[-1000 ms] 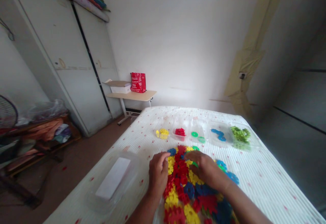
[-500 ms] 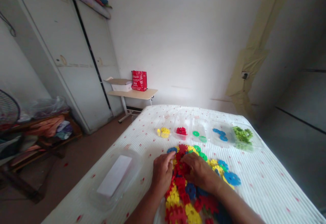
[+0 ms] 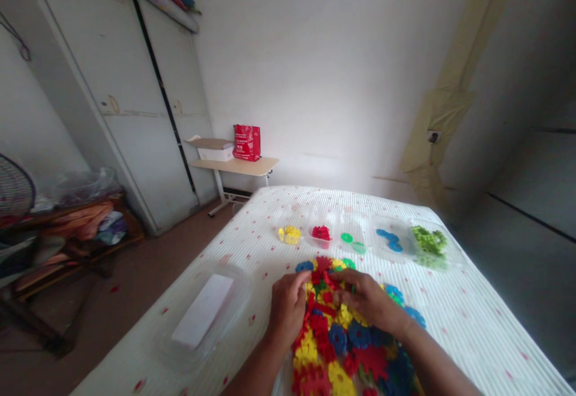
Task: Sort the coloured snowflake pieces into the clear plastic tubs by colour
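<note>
A heap of flat plastic snowflake pieces (image 3: 335, 339) in red, yellow, blue and green lies on the white spotted bed (image 3: 459, 312) right before me. My left hand (image 3: 287, 309) rests on the heap's left edge, fingers curled down among the pieces. My right hand (image 3: 366, 297) lies over the heap's middle, fingers bent and pressed into the pieces. What either hand grips is hidden. Beyond the heap stand clear tubs holding sorted pieces: yellow (image 3: 290, 235), red (image 3: 320, 233), green discs (image 3: 352, 242), blue (image 3: 389, 239) and light green (image 3: 427, 243).
A clear plastic lid with a white insert (image 3: 202, 312) lies on the bed at the left. A small table (image 3: 236, 168) with a red bag (image 3: 246, 143) stands by the far wall. A wardrobe (image 3: 112, 96) and a cluttered rack (image 3: 67, 228) fill the left side.
Both hands have shifted slightly within the heap, the right hand sliding a little to the right and forward. Some pieces near the fingers are rearranged.
</note>
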Action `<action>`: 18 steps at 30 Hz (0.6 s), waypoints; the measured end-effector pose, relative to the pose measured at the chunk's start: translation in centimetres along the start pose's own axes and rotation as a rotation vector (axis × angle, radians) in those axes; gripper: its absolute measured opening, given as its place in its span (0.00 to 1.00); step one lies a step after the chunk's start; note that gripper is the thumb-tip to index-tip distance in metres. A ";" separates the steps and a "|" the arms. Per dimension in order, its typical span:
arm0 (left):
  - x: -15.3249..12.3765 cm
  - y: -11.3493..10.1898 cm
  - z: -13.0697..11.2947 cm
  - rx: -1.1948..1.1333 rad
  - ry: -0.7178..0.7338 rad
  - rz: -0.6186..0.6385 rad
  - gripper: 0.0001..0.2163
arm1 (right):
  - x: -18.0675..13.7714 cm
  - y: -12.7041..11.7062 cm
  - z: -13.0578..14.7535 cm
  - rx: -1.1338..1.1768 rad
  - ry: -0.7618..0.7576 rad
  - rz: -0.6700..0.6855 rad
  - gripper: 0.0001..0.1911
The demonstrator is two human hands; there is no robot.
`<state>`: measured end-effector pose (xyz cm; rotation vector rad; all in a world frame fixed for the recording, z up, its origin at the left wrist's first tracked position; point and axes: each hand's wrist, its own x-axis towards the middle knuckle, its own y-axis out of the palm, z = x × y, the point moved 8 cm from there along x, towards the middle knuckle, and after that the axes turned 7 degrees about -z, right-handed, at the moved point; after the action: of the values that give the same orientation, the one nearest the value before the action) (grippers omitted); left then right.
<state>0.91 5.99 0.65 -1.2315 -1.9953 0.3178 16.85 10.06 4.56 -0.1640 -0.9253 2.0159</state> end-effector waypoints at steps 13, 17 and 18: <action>0.1 -0.2 0.2 -0.047 -0.038 -0.036 0.17 | 9.2 -5.9 -0.7 -0.366 0.082 -0.423 0.17; 0.0 -0.2 0.7 -0.050 -0.082 -0.039 0.18 | 11.4 -5.8 -0.8 -0.416 0.122 -0.441 0.17; 0.0 -0.3 0.7 -0.054 -0.087 -0.037 0.18 | 11.5 -5.6 -0.9 -0.422 0.125 -0.430 0.17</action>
<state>0.27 5.98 0.34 -1.2312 -2.1110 0.3055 14.13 21.23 10.23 -0.2924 -1.1829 1.3876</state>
